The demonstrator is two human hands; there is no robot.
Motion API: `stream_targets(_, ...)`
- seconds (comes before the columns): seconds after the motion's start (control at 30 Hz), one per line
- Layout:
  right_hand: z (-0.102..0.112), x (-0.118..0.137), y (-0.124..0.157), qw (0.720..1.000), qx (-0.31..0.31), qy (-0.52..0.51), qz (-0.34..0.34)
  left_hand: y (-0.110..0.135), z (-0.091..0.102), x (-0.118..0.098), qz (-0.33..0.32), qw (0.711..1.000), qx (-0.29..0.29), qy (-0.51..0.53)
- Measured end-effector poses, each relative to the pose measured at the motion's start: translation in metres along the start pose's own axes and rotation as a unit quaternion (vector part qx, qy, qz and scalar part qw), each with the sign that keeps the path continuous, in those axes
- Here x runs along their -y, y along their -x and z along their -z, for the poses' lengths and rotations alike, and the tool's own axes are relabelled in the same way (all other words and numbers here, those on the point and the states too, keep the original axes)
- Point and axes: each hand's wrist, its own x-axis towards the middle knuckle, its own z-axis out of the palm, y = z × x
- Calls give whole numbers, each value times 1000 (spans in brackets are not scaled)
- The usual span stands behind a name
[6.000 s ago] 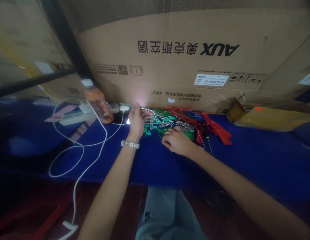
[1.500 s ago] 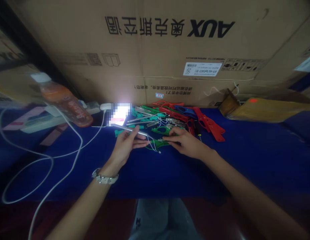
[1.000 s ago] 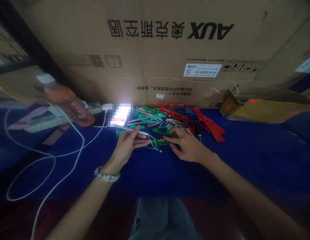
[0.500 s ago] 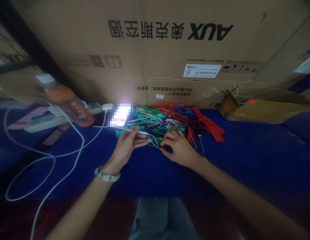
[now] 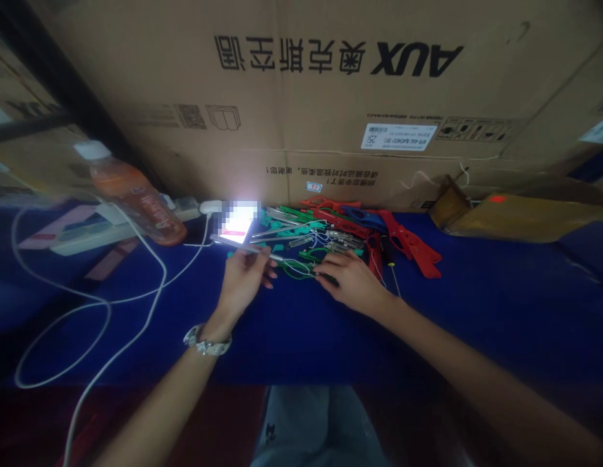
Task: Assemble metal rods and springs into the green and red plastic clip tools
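My left hand (image 5: 243, 277) is closed, its thumb and fingers pinching a slim metal rod (image 5: 262, 251) that slants toward the lit phone. From the rod's right end a loop of thin white string (image 5: 297, 264) runs across to my right hand (image 5: 353, 280). The fingertips of that hand are pinched together at the far end of the string; the exact grip is partly hidden. Behind both hands lies a pile of green plastic parts (image 5: 306, 214), metal rods and small metal pieces (image 5: 344, 241). Red plastic parts (image 5: 413, 243) lie to the right of it.
A glowing phone (image 5: 236, 224) lies left of the pile. Further left are an orange drink bottle (image 5: 141, 198), a power strip (image 5: 90, 237) and a looping white cable (image 5: 158, 305). A thin screwdriver (image 5: 395, 280) lies right of my right hand. A large carton (image 5: 301, 91) stands behind.
My left hand has turned slightly, its fingers curling in under the rod. My right fingers have drawn closer together at the string. The view has shifted a little.
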Motion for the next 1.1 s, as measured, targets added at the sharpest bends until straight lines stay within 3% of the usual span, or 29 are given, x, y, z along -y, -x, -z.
stream_targets(0.37,-14,-6,5,977,-76,-188,-60,-4,2,6,-53,997,-9,-50)
stream_targets(0.53,-14,-4,4,970,-72,-219,-81,-3,1,5,-22,1000,-5,-18)
stream_targets(0.73,-15,-5,4,966,-83,-224,-100,-4,-1,-2,67,997,15,36)
stream_targets(0.83,-16,-6,5,965,-82,-223,-114,-12,3,-2,80,996,40,-11)
stream_targets(1.0,-14,-9,5,960,-66,-253,-104,-29,12,-3,45,988,71,-133)
stream_targets(1.1,-11,-8,7,960,-60,-260,-91,-29,14,-9,77,987,79,-113)
